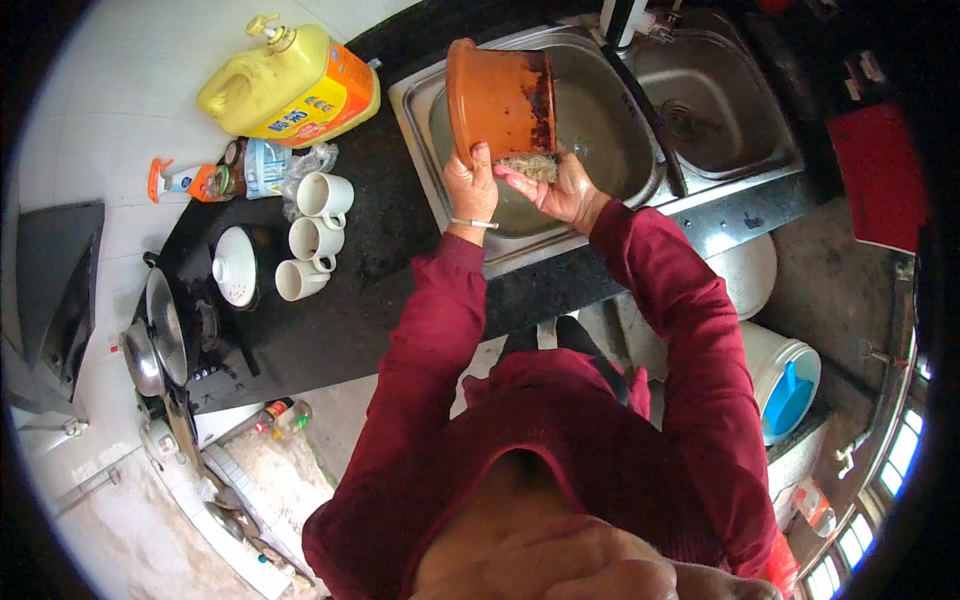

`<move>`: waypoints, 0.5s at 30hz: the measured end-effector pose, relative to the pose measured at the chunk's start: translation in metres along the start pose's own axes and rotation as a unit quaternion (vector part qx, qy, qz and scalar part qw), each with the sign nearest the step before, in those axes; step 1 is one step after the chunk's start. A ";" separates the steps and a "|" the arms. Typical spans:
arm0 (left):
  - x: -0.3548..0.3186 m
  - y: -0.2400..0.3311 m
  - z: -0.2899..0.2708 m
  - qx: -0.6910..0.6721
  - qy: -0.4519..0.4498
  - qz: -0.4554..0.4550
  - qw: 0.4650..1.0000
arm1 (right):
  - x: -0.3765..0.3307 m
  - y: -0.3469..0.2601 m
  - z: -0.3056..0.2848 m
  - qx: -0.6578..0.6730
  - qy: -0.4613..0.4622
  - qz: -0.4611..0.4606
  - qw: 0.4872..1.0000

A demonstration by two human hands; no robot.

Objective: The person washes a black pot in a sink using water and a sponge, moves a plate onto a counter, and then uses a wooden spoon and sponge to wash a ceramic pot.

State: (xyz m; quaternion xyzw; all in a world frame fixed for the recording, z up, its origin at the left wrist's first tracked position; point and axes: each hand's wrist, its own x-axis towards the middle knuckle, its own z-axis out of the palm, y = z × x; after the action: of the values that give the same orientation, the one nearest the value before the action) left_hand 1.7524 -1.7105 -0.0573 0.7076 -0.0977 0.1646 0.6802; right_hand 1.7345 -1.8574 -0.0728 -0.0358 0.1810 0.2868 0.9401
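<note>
A brown-orange clay pot is tipped on its side over the left sink basin, with dark, scorched-looking patches towards its base. My left hand is closed on the pot's rim, thumb on the outer wall. In my right hand is a tan, fibrous scrubbing pad, pressed to the near side of the pot. My right fingers reach under the pad towards my left hand. Cloudy water seems to lie in the basin beneath.
Left on the black counter stand a yellow pump jug, a spray bottle, several white mugs and a white-lidded pot. A faucet rises between the basins. A white bucket stands low at right.
</note>
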 end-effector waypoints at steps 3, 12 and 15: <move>0.005 -0.003 -0.002 -0.036 0.008 -0.016 0.999 | -0.011 0.010 0.018 0.010 0.005 -0.015 1.000; 0.009 0.006 0.002 -0.249 0.043 -0.156 0.955 | -0.042 0.013 0.076 -0.329 -0.043 -0.171 0.928; 0.007 0.009 0.004 -0.241 0.065 -0.193 0.949 | -0.051 0.019 0.073 -0.704 0.018 -0.384 0.598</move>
State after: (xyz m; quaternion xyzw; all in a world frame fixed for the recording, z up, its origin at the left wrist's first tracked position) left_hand 1.7557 -1.7143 -0.0461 0.5153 0.0487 0.0476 0.8543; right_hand 1.7078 -1.8558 0.0146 -0.7575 -0.0903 -0.0631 0.6435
